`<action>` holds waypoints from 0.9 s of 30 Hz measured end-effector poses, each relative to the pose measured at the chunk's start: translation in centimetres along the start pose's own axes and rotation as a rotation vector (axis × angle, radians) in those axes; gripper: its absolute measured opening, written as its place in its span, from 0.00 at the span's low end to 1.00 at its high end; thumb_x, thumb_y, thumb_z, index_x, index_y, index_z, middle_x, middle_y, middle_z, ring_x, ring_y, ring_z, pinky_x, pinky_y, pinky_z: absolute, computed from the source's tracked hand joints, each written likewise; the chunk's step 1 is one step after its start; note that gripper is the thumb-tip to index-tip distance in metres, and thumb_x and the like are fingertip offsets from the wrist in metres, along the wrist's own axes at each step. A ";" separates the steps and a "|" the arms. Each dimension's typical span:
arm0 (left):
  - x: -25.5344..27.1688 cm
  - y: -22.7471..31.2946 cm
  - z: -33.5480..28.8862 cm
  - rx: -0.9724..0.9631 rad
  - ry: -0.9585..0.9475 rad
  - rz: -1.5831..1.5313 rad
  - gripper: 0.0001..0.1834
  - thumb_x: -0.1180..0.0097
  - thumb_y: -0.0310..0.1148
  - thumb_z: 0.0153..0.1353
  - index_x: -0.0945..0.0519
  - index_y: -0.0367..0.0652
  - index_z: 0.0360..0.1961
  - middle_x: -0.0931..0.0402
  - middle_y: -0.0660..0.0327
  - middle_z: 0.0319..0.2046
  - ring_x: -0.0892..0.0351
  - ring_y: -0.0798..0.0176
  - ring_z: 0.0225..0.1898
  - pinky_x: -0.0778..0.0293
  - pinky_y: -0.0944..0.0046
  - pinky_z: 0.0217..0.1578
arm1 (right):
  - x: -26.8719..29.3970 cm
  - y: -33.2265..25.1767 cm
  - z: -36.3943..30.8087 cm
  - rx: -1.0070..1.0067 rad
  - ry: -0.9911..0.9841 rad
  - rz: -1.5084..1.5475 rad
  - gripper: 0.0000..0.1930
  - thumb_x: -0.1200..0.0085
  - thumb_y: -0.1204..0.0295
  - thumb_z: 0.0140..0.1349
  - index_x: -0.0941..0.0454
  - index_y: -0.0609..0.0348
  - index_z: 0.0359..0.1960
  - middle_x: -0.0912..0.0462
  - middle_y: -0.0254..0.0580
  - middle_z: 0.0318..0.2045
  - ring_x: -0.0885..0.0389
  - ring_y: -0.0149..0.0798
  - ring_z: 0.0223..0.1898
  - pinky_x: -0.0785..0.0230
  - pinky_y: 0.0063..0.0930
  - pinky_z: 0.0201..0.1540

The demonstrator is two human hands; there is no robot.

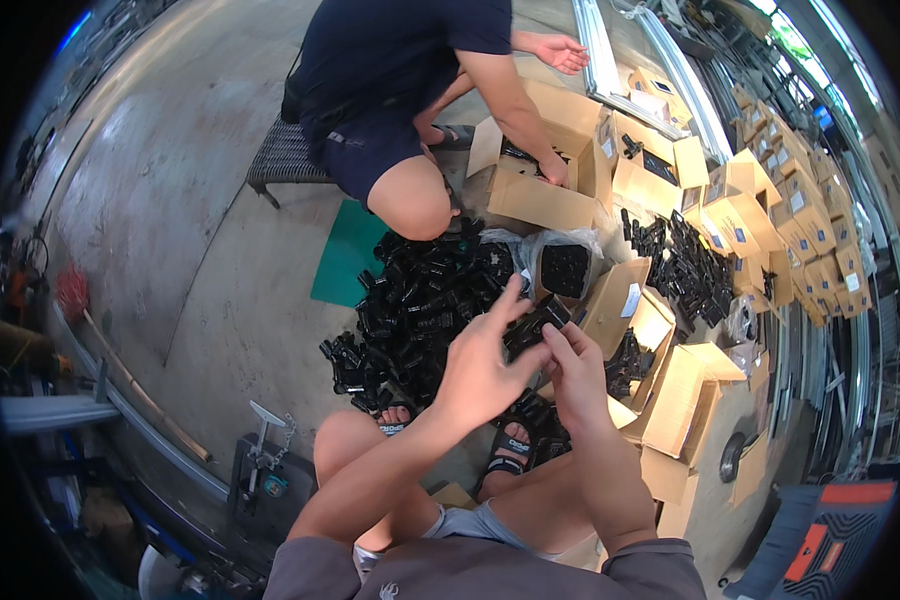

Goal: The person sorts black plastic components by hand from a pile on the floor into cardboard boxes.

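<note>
A black, glossy, tube-like part is held up in front of me over a heap of similar parts. My right hand pinches its near end between thumb and fingers. Close against its left side is my left hand, fingers stretched out and apart; whether it touches the part I cannot tell. Beneath my hands, the heap of black parts spreads over the floor, partly hidden by my left arm. The exact kind of the parts is not clear.
Across the heap, a person on a woven stool reaches into a cardboard box. Open cartons stand at my right, before stacked boxes. A second pile of black parts lies between them. A green sheet sits left.
</note>
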State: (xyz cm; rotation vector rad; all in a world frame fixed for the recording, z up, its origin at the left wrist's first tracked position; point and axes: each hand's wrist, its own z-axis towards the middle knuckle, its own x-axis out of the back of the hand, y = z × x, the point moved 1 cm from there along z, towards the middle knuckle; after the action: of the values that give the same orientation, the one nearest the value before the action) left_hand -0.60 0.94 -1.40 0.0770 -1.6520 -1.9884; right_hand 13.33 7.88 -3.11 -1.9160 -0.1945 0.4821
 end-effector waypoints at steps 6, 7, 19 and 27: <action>-0.7 -2.2 -0.4 0.698 -0.317 -0.970 0.27 0.54 0.45 0.75 0.31 0.34 0.64 0.23 0.55 0.51 0.20 0.62 0.52 0.25 0.58 0.58 | 0.4 -0.8 -0.2 -0.031 -0.065 -0.075 0.11 0.42 0.67 0.68 0.19 0.61 0.46 0.17 0.31 0.37 0.22 0.23 0.37 0.30 0.20 0.43; -0.9 -2.3 -0.7 0.695 -0.330 -1.000 0.27 0.54 0.46 0.75 0.29 0.34 0.62 0.22 0.57 0.49 0.20 0.62 0.51 0.25 0.58 0.58 | 0.4 -0.8 -0.2 -0.044 -0.071 -0.106 0.12 0.40 0.67 0.66 0.18 0.62 0.45 0.19 0.31 0.38 0.23 0.23 0.37 0.29 0.22 0.43; 0.0 -1.7 0.1 0.729 -0.193 -1.156 0.29 0.44 0.35 0.70 0.35 0.35 0.69 0.22 0.60 0.52 0.22 0.69 0.50 0.28 0.67 0.56 | -0.1 -3.9 1.7 0.132 -0.071 -0.224 0.19 0.38 0.77 0.63 0.23 0.67 0.55 0.18 0.39 0.41 0.20 0.27 0.40 0.25 0.21 0.43; -0.3 -2.6 1.4 0.693 -0.124 -0.868 0.28 0.39 0.30 0.67 0.31 0.37 0.67 0.19 0.64 0.45 0.23 0.75 0.44 0.26 0.71 0.48 | 0.0 -4.2 3.7 0.101 0.000 -0.365 0.15 0.36 0.76 0.62 0.19 0.69 0.50 0.14 0.40 0.37 0.18 0.26 0.38 0.25 0.20 0.43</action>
State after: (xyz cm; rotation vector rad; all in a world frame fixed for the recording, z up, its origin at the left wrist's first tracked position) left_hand -1.86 2.57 -3.52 1.1021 -2.6124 -1.8347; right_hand 12.14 12.64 -0.39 -1.7319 -0.4999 0.2418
